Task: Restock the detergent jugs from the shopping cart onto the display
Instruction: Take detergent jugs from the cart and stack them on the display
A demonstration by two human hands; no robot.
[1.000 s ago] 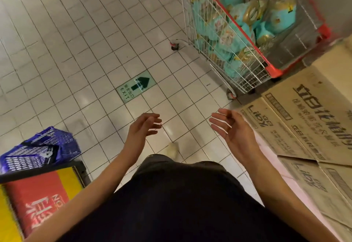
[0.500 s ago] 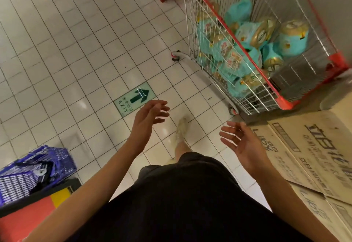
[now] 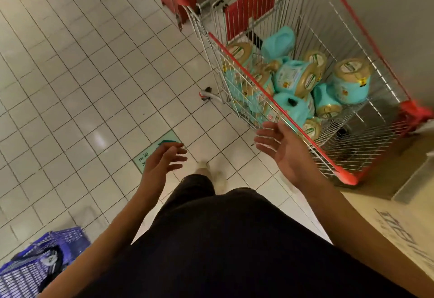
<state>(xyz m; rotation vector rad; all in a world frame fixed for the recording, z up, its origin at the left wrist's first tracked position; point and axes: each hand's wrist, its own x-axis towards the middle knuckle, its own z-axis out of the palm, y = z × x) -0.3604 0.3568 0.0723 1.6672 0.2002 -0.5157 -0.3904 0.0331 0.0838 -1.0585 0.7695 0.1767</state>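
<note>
Detergent jugs [image 3: 293, 79] are being carried piled in the shopping cart [image 3: 342, 174].
Left hand [image 3: 164, 159] and right hand [image 3: 281, 147] are being held out empty, each grip spread, the right just beside the cart's rim.

floor sign [image 3: 145, 158] lettered "EX", labels on detergent jugs [image 3: 293, 79] unreadable

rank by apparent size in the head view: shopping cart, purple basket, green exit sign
largest first:
shopping cart
purple basket, cut off at the frame edge
green exit sign, partly hidden by the left hand
</note>
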